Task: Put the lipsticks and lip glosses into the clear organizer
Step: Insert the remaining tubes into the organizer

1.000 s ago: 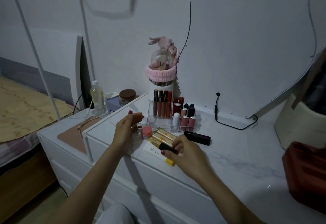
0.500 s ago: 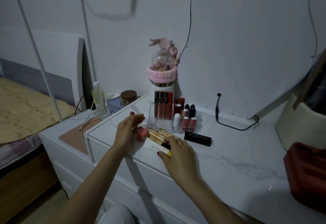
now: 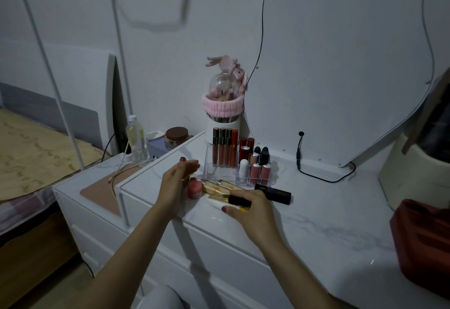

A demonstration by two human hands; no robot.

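Observation:
The clear organizer (image 3: 209, 165) stands at the back of the white vanity top, with dark red lip glosses (image 3: 222, 149) upright in its rear slots and several lipsticks (image 3: 258, 167) in front. In front of it lie gold lipsticks (image 3: 218, 187), a pink round pot (image 3: 194, 189) and a long black tube (image 3: 276, 193). My left hand (image 3: 175, 182) is open, its palm beside the pink pot. My right hand (image 3: 252, 211) pinches a short black lipstick (image 3: 239, 201). A yellow cap tip (image 3: 244, 209) shows under its fingers.
A white brush holder with a pink headband (image 3: 222, 110) stands behind the organizer, next to a curved mirror (image 3: 341, 65) with a black cable (image 3: 302, 160). A bottle (image 3: 136, 140) and a brown-lidded jar (image 3: 177, 135) are at the left. A red bag (image 3: 425, 243) sits at the right.
My right hand has shifted a little to the right, off the white tube, and now has the short black lipstick in its fingertips. My left hand has barely moved.

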